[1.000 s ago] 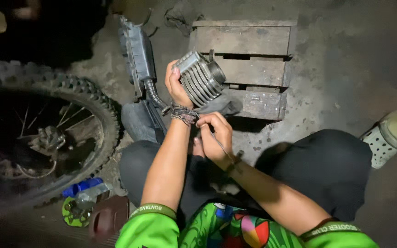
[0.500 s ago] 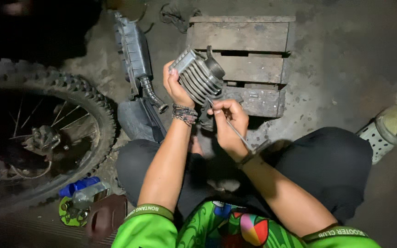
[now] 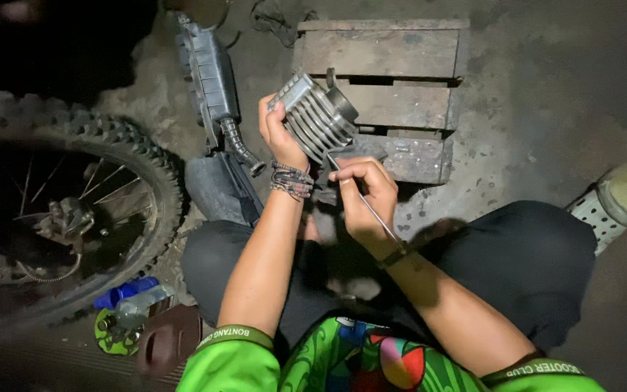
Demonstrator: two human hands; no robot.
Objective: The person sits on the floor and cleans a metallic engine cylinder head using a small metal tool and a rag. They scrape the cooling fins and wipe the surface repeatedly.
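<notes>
Dim concrete floor (image 3: 546, 109), stained, lit from above. Right hand (image 3: 363, 194): fingers pinched closed on a thin metal rod (image 3: 371, 212), pen-style, its tip at the base of a finned engine cylinder (image 3: 317, 115). Left hand (image 3: 279, 134): fingers wrapped firmly round the cylinder's fins, holding it tilted, raised above a wooden pallet (image 3: 393, 80). Judged step: scraping or picking at the cylinder's lower edge. Next move likely calls for a steady grip and small, controlled strokes. Outward: knobby motorcycle wheel (image 3: 74, 218) to the person's left, grey exhaust part (image 3: 212, 80) beside the pallet.
</notes>
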